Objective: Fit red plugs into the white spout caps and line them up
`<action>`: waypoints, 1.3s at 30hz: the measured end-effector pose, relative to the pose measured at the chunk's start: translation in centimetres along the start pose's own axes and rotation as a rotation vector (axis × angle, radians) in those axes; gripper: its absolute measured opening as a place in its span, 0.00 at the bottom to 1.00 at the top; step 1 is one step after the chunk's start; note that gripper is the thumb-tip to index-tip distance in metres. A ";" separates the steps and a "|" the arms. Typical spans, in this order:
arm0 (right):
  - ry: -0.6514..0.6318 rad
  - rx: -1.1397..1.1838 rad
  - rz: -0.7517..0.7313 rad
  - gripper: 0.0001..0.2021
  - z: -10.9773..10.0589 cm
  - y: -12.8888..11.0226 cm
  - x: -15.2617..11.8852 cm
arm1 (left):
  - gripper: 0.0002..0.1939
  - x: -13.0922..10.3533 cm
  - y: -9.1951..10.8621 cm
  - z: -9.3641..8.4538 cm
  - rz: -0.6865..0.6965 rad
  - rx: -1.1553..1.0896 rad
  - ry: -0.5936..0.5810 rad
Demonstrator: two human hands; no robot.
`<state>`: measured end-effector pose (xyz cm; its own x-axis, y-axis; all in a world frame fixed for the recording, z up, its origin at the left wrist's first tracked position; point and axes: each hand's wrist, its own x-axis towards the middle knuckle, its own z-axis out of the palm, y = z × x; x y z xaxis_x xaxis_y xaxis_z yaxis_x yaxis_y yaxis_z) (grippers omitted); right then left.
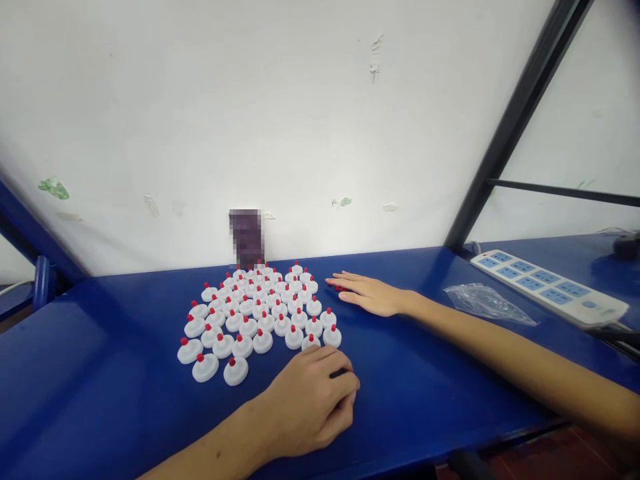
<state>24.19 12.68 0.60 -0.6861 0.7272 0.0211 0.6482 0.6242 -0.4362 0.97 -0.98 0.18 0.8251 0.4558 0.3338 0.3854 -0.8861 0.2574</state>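
Note:
Several round white caps with red tips (260, 340) stand in a cluster on the blue table (400, 413). My left hand (315, 397) is at the near right edge of this cluster, its fingers curled together. Whatever those fingers may hold is hidden from view. Its knuckles partly cover one of the nearest caps. To the right of the cluster, my right hand (373, 293) lies palm down with its fingers stretched out. Small red pieces (340, 289) show beneath and between those fingers.
A crumpled clear plastic bag (487, 303) lies right of my right forearm. Behind it is a white power strip (550, 283) with blue sockets. A blurred dark phone-like object (247, 237) leans on the wall, behind the caps. A black metal post (505, 147) rises at the right.

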 end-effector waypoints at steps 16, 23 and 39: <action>0.076 -0.108 -0.004 0.32 -0.2 0.2 0.4 | 0.08 0.1 0.1 0.0 0.006 0.004 0.014; 0.086 -0.100 0.049 0.37 -1.3 2.0 6.3 | 0.09 0.1 0.1 0.0 0.003 -0.007 0.002; -0.024 -0.105 -0.080 0.27 -1.0 1.4 1.3 | 0.08 0.0 0.0 -0.1 0.006 0.012 -0.017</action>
<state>24.52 14.82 0.89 -0.7439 0.6676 0.0295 0.6214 0.7073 -0.3371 0.97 -0.95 0.24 0.8342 0.4490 0.3202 0.3853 -0.8899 0.2443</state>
